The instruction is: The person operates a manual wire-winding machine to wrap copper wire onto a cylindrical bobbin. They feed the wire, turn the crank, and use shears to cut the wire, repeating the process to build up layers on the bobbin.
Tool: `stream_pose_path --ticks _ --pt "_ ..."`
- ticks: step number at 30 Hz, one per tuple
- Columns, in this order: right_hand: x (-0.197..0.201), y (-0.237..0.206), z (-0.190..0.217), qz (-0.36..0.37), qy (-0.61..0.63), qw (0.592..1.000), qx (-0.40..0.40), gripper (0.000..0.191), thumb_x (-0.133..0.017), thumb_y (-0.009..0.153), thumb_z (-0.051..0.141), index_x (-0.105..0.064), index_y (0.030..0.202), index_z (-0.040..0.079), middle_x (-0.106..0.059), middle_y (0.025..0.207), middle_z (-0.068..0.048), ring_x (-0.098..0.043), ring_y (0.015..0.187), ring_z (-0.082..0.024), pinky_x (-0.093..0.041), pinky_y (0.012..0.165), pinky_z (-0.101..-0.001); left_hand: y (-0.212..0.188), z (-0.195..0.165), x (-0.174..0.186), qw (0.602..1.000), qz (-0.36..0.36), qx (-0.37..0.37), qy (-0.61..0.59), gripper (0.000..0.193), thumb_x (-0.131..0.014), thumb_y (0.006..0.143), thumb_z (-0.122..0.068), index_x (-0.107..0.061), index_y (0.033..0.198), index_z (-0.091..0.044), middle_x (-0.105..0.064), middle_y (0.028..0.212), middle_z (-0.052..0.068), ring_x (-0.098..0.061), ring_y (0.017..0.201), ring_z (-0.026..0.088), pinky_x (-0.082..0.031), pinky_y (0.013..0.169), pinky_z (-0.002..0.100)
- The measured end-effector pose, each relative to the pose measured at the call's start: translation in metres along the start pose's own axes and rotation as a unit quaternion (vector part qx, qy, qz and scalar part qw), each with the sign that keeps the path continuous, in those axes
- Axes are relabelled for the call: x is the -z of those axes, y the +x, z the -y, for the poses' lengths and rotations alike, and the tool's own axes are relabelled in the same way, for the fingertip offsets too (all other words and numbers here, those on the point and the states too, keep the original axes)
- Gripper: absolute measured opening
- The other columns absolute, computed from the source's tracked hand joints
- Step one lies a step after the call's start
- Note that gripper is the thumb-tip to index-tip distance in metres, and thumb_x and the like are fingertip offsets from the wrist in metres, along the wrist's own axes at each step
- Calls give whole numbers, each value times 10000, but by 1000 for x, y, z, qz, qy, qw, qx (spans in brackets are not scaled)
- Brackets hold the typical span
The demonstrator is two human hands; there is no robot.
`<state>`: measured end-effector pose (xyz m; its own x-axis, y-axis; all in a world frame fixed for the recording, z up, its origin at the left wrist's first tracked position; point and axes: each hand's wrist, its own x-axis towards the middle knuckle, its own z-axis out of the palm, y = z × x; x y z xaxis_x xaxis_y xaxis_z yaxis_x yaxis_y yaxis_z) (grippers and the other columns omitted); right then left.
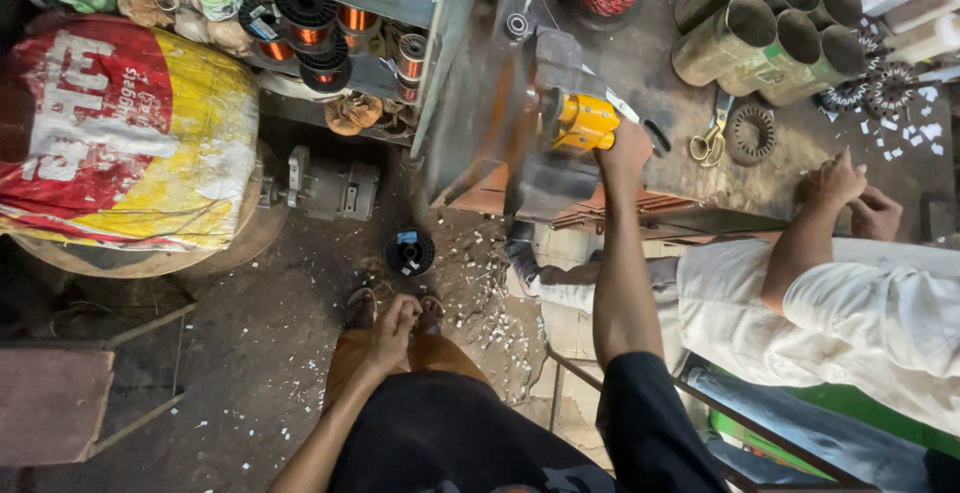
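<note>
Yellow tool body [583, 123] lies crosswise on the bench [640, 63], its long axis pointing left; my right hand [626, 150] clamps its near end. My left hand [395, 318] rests curled on my knee [365, 348].

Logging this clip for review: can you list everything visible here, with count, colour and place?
Sack: one, red, yellow and white, far left on the floor.
Wire spools: several, black with copper wire, on the shelf at top.
Small spool: one, black, on the floor ahead of the feet.
Motor: one, grey, on the floor beside the sack.
Yellow-handled tool: one, on the workbench.
Tubes: about five, olive metal, top right of the bench.
Scissors: one pair, yellowish handles, on the bench.
Co-worker's hands: two, white sleeves, at the bench's right.
Left hand: resting on the knee, holding nothing.
Right hand: gripping the yellow-handled tool.
</note>
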<state>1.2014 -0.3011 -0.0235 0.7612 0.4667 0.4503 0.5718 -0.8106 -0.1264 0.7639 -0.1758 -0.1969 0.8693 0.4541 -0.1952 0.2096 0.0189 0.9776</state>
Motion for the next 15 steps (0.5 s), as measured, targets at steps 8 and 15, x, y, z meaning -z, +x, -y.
stream_pose_path --ticks 8,15 --pt "51 -105 5 -123 24 983 138 170 -745 710 59 -688 856 125 -625 752 -86 -608 754 -315 -423 642 -466 -14 9 0 998 8 -51 -45 249 -440 1090 -247 -589 1062 -50 -598 904 28 -610 834 135 -517 740 300" --pt "103 -66 4 -240 22 963 119 327 -782 920 10 -573 684 98 -496 633 -86 -508 584 -280 -350 597 -428 3 2 4 1000 5 -18 9 246 -427 1092 -267 -602 1056 -98 -568 806 29 -588 733 138 -483 661 308"
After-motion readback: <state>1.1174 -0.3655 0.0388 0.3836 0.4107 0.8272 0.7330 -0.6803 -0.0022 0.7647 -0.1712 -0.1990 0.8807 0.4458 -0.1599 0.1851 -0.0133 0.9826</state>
